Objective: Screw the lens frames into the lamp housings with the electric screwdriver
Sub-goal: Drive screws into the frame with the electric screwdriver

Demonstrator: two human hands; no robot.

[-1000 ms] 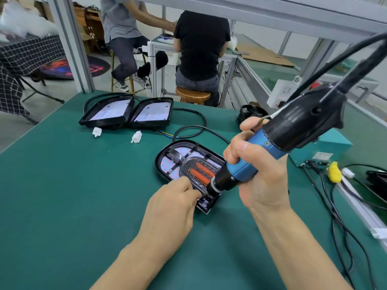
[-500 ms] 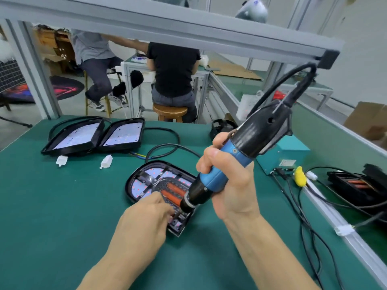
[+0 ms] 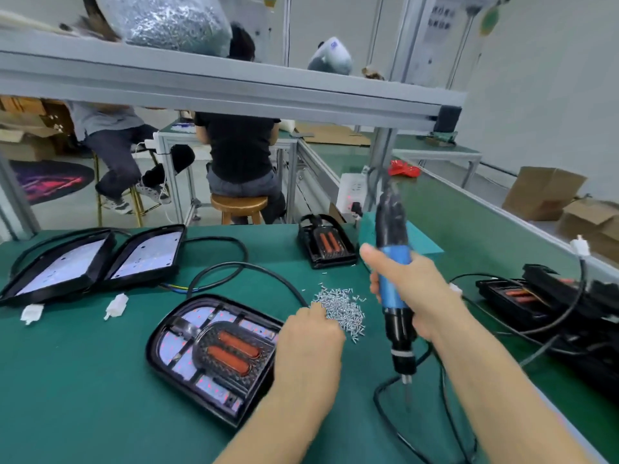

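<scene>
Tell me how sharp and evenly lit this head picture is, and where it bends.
Head view: soft throughout, the screwdriver top smeared by motion; the screws blur into a grey heap; even light, faint shadows under the hands; wide-angle bending tilts the shelf beam and bench edge; the lamp shows mild glare.

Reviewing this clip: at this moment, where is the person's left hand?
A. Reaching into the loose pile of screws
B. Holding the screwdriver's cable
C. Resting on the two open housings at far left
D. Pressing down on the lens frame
A: the left hand has its fingertips at the edge of the screw pile, while the right hand holds the electric screwdriver upright.
</scene>
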